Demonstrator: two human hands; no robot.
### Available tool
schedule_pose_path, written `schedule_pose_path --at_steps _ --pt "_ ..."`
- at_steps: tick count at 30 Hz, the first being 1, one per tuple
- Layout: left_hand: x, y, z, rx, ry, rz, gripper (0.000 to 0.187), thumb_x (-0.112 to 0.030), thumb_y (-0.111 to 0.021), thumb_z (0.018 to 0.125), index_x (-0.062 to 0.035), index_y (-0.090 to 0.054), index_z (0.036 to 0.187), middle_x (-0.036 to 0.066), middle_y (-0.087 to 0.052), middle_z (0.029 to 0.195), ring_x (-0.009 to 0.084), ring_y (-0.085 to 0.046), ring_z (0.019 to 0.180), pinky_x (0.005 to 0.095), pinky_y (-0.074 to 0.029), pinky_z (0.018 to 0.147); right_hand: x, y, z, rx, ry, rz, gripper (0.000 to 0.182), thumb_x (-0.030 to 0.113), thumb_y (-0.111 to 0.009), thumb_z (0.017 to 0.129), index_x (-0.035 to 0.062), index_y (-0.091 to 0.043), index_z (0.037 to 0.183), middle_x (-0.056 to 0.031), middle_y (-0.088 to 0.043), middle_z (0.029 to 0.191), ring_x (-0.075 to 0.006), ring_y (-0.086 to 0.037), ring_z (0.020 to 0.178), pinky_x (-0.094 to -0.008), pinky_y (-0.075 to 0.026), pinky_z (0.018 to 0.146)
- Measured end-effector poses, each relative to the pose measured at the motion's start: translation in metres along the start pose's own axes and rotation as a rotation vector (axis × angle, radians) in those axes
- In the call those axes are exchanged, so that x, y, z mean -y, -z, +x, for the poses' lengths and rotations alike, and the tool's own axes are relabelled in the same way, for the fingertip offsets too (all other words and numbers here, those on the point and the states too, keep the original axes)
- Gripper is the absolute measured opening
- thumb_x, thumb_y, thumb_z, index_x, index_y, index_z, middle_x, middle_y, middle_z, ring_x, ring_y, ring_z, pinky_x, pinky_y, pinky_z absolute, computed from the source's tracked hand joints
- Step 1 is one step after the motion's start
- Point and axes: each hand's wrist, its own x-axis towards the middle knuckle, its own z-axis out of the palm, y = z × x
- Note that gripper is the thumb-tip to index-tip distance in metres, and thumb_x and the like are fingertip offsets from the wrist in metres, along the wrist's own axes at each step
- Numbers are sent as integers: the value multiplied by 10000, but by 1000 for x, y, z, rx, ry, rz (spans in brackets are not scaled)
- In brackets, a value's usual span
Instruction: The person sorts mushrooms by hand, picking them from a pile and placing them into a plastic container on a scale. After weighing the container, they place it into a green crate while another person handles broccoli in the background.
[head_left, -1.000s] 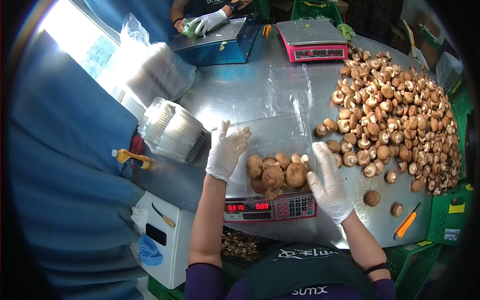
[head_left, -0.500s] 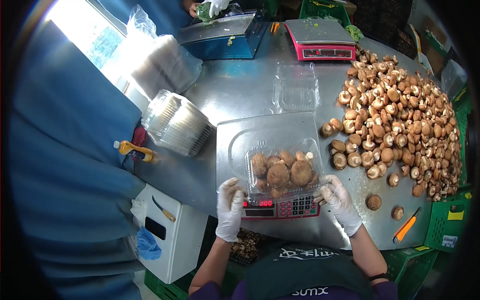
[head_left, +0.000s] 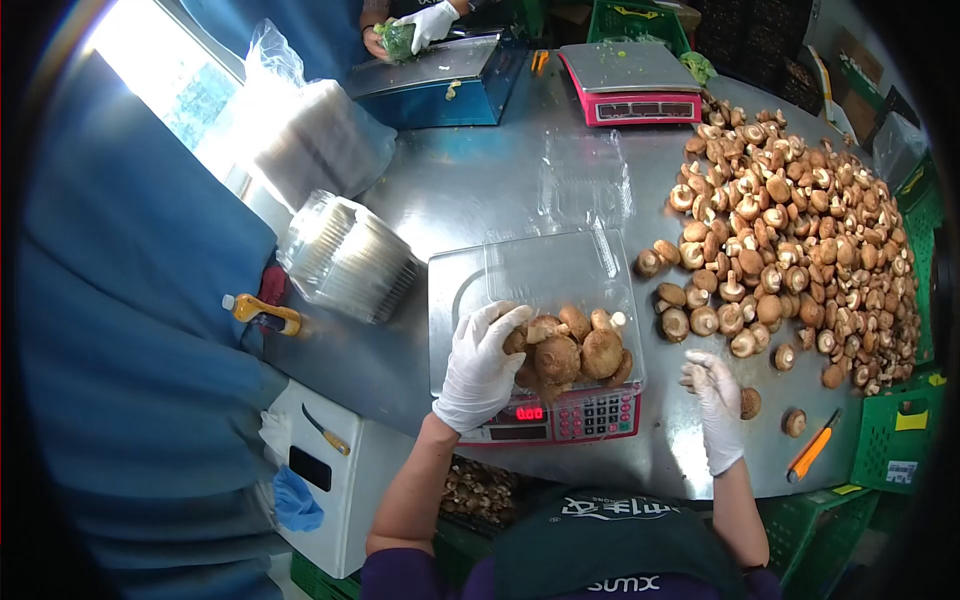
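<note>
A clear plastic clamshell box (head_left: 628, 300) with several brown shiitake mushrooms (head_left: 557, 360) sits on the near scale (head_left: 445, 290), its lid (head_left: 520, 262) swung back. My left hand (head_left: 482, 362), in a white glove, reaches in at the left side, its fingers curved around a mushroom; their tips are partly hidden. My right hand (head_left: 715, 405), also gloved, is over the table right of the scale, fingers loosely bent and apart, with nothing visible in them. Beside it lies a loose mushroom (head_left: 750, 403). Red digits glow on the scale's display (head_left: 529, 413).
A big mushroom pile (head_left: 800, 240) spreads across the right. An orange cutter (head_left: 815, 452) lies near the front edge. Behind are an empty clamshell (head_left: 585, 190) and another scale (head_left: 640, 75). Stacked clamshells (head_left: 345, 255) stand left. A co-worker's gloved hand (head_left: 430, 22) holds greens at the back.
The clamshell's lid has gone from over the mushrooms to folded back. My left hand has moved up and right into the box; my right hand has drawn away to the right.
</note>
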Motion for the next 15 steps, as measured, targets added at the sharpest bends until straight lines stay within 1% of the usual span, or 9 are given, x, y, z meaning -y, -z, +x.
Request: schedule_pose_path --at_steps 3,5,6,9,10,12,13,14,15 --pt "7 3 -6 -95 -8 -165 589 68 -685 768 -32 -549 1332 145 -534 1333 327 -524 1234 417 -419 1071 -11 34 -4 -91 -116 11 279 215 -584 1024 37 -618 1237 -43 -609 1152 -119 -584 1004 -295 -476 944" --pt "11 1 -10 -157 13 -319 561 70 -670 806 -17 -533 1343 145 -520 1344 301 -515 1254 412 -410 1089 -22 59 -6 -151 -114 -23 262 214 -576 1027 43 -621 1221 -41 -602 1154 -129 -570 1022 -302 -458 962" --pt "10 1 -12 -179 19 -330 550 21 -701 849 -40 -524 1366 169 -513 1331 326 -541 1228 400 -467 1024 -27 71 -8 -182 -114 -43 254 213 -572 1028 46 -623 1213 -40 -598 1156 -133 -563 1031 -305 -449 971" --pt "-6 5 -19 -196 100 -596 559 27 -683 862 -22 -507 1390 159 -457 1383 284 -527 1256 401 -463 1057 -46 98 -13 -353 -2 -258 230 194 -565 1028 43 -623 1192 -28 -578 1171 -136 -532 1075 -303 -421 1004" --pt "-12 10 -24 -170 117 -616 559 35 -656 878 -3 -492 1411 148 -420 1412 254 -500 1292 396 -465 1072 -52 107 -14 -407 -21 -349 228 150 -577 1001 35 -619 1193 -50 -577 1189 -175 -535 1134 -318 -412 1031" --pt "-24 26 -38 -134 157 -574 518 48 -641 870 37 -529 1375 170 -480 1370 273 -546 1251 384 -483 1049 -70 123 -16 -412 72 -582 244 126 -594 970 37 -617 1195 -84 -578 1200 -223 -546 1155 -346 -408 1048" --pt "-24 37 -50 -101 142 -496 501 31 -657 862 47 -552 1351 189 -518 1338 283 -577 1212 382 -483 1037 -77 134 -20 -423 105 -707 254 114 -602 954 37 -616 1196 -100 -579 1206 -248 -552 1165 -360 -406 1057" --pt "-17 41 -71 -90 195 -506 501 -171 -673 912 71 -545 1332 197 -525 1326 295 -566 1224 419 -466 1042 -76 132 -23 -438 96 -772 295 97 -623 912 52 -617 1203 -140 -578 1208 -310 -548 1189 -398 -407 1067" --pt "-29 53 -83 -74 278 -553 500 -174 -684 900 64 -558 1321 197 -540 1314 296 -570 1215 415 -469 1032 -76 132 -27 -446 82 -756 307 101 -639 897 68 -624 1201 -137 -577 1206 -312 -544 1190 -404 -410 1065"
